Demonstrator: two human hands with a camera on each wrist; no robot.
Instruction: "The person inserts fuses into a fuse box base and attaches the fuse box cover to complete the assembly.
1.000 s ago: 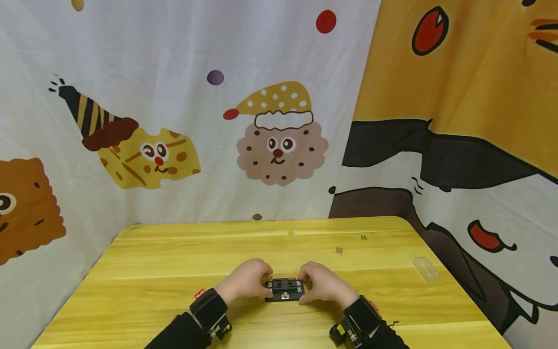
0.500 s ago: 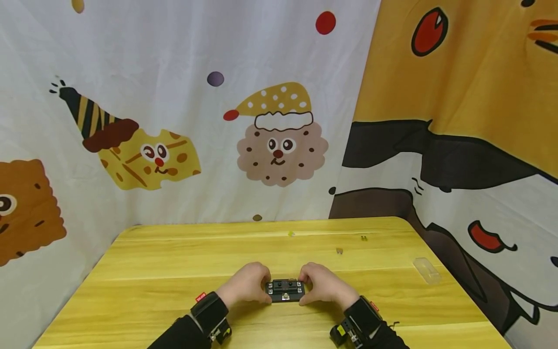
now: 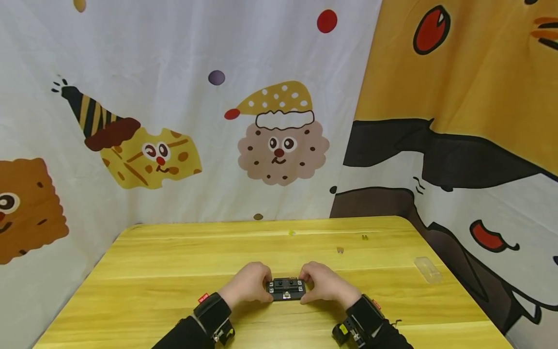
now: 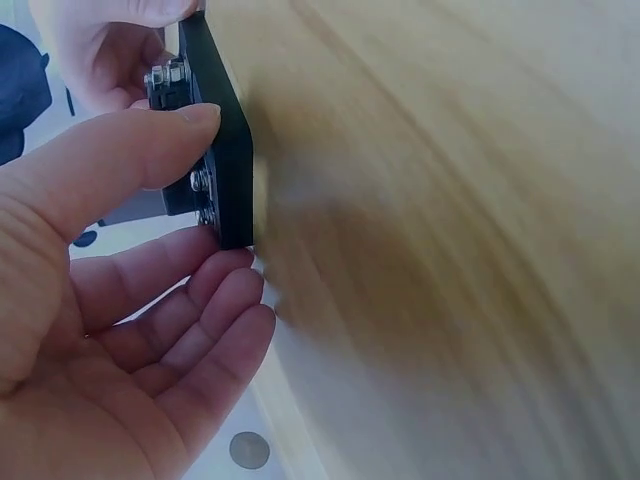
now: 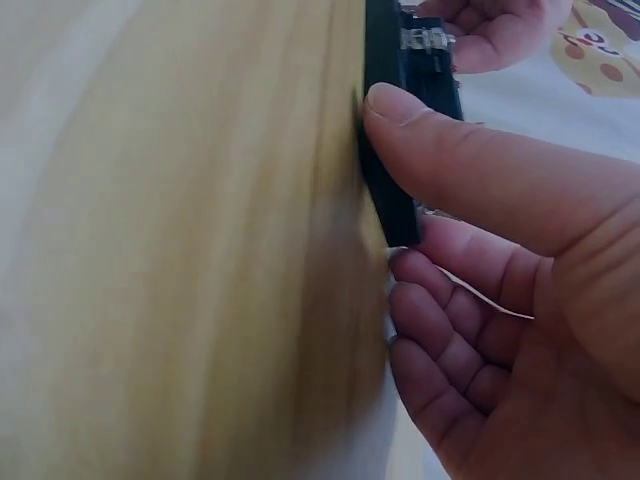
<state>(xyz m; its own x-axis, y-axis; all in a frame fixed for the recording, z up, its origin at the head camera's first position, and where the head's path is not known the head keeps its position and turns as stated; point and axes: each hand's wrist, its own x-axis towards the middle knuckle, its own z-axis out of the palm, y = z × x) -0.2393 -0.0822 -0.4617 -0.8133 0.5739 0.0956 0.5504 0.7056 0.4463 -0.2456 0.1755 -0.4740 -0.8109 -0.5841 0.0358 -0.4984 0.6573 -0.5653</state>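
Your left hand (image 3: 247,284) has eased outward. It and your right hand (image 3: 325,285) pinch the black block (image 3: 286,289) at opposite ends, apparently steady.

Pinches the left end of the black block (image 3: 286,289) with the left hand (image 3: 249,282), pressing the left thumb (image 4: 150,145) against the near side and bending the index finger in to touch the end. Curls the other left fingers loosely just past that end. Mirrors the hold at the block's right end with the right hand (image 3: 324,283), setting the right thumb (image 5: 480,165) on the near side. Reaches toward the block from its near side with both forearms in black sleeves, slanting inward from left and right.
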